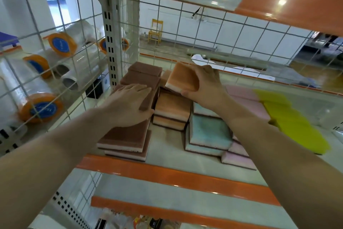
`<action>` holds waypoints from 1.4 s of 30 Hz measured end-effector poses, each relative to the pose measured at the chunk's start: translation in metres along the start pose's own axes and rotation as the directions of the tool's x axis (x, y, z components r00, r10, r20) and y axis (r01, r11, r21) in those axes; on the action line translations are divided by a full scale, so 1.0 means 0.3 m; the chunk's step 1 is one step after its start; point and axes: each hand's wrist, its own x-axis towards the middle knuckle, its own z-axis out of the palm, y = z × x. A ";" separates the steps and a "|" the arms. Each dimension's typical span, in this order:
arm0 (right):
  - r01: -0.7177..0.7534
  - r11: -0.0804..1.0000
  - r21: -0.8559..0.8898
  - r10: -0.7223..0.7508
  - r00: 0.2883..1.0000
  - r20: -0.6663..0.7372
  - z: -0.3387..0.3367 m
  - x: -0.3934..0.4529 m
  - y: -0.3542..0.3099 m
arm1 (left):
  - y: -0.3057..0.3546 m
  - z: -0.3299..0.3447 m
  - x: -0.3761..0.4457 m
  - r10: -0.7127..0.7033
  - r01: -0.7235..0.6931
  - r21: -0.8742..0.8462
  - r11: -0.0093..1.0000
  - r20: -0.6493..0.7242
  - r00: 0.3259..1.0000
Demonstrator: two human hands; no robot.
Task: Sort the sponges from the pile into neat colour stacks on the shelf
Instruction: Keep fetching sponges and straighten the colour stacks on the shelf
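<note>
Right, mid-sort, placing step; right hand [202, 82] grips an orange sponge [181, 78], fingers curled round its edge, held just above the orange stack [171, 112]; left hand [130, 104] lies flat, fingers straight, pressing the brown stack [126, 136] left of the orange stack; next move likely calls for lowering the sponge square onto the orange stack, edges aligned; shelf [167, 171] holds, right of the orange stack, blue sponges [208, 134], pink sponges [241, 156], then yellow sponges [295, 123]; more brown ones behind.
</note>
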 end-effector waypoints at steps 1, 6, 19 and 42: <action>0.004 1.000 0.003 -0.004 1.000 0.009 0.011 0.011 -0.003 | 0.000 0.002 0.002 0.004 -0.004 -0.001 1.000 0.023 1.000; 0.052 0.998 0.016 -0.053 0.998 0.040 0.055 0.051 -0.018 | -0.007 0.018 0.010 0.004 -0.005 0.011 1.000 0.070 0.998; 0.030 0.995 -0.093 -0.007 0.972 0.235 0.125 0.092 -0.018 | -0.022 0.041 0.003 0.035 -0.032 -0.035 0.999 0.065 0.997; 0.048 0.995 -0.088 -0.028 0.976 0.218 0.175 0.083 0.007 | -0.018 0.053 0.008 0.016 -0.012 -0.071 0.997 0.061 0.998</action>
